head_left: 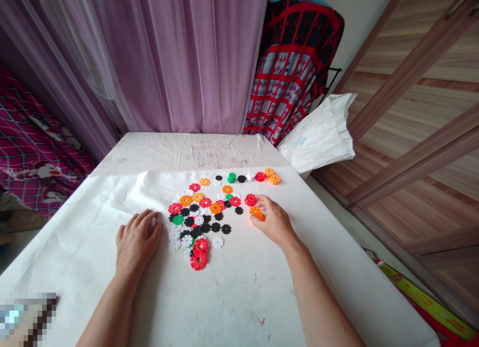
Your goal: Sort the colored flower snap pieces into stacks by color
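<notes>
A scatter of several flat snowflake discs (pixel 198 215) in red, orange, black, white and green lies in the middle of a white-covered table (pixel 224 297). My right hand (pixel 272 218) rests at the pile's right edge, fingers pinched on orange discs (pixel 257 213), beside a red disc (pixel 250 200). My left hand (pixel 135 240) lies flat on the cloth just left of the pile, fingers stretched out, holding nothing. Two red discs (pixel 199 253) lie at the near edge of the pile.
A row of small sorted stacks (pixel 254 177), green, black, white, red and orange, stands at the far side. A white plastic bag (pixel 322 135) sits off the table's far right corner. Purple curtains (pixel 168 58) hang behind. A red-and-black patterned cloth (pixel 292 73) drapes beside them.
</notes>
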Demonstrator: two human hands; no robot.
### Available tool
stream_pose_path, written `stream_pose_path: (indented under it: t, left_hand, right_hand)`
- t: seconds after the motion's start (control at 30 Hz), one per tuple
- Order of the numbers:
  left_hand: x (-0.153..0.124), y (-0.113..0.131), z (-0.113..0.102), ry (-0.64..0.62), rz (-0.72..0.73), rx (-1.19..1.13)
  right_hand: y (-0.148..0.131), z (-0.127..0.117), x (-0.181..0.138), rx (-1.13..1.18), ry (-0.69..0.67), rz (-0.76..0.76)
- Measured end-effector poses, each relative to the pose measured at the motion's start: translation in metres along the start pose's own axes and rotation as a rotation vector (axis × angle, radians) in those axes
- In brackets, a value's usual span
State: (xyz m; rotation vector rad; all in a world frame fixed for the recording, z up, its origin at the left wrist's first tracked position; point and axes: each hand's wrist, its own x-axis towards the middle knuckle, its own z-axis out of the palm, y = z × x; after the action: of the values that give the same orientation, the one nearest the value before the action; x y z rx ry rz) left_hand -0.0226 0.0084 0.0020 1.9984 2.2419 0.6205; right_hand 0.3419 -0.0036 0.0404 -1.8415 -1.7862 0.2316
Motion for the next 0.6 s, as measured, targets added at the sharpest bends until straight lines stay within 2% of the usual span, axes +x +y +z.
stream_pose_path:
  t: [0.1,0.23,0.4,0.6]
  left_hand:
    - [0.000,0.000,0.000,-0.008,0.014,0.010]
    - [0.000,-0.001,-0.001,-0.006,0.014,0.004]
    - [0.000,-0.002,0.001,0.000,0.002,-0.010]
    - [0.001,-0.002,0.000,-0.017,0.018,0.000]
  right_hand:
    - [0.018,-0.008,-0.004,-0.045,-0.033,0.024]
    - [0.023,-0.002,-0.006,-0.065,-0.060,-0.011]
    - [0.020,0.000,-0.009,-0.143,-0.079,-0.011]
    - [-0.002,-0.010,-0.011,-0.294,-0.176,0.163]
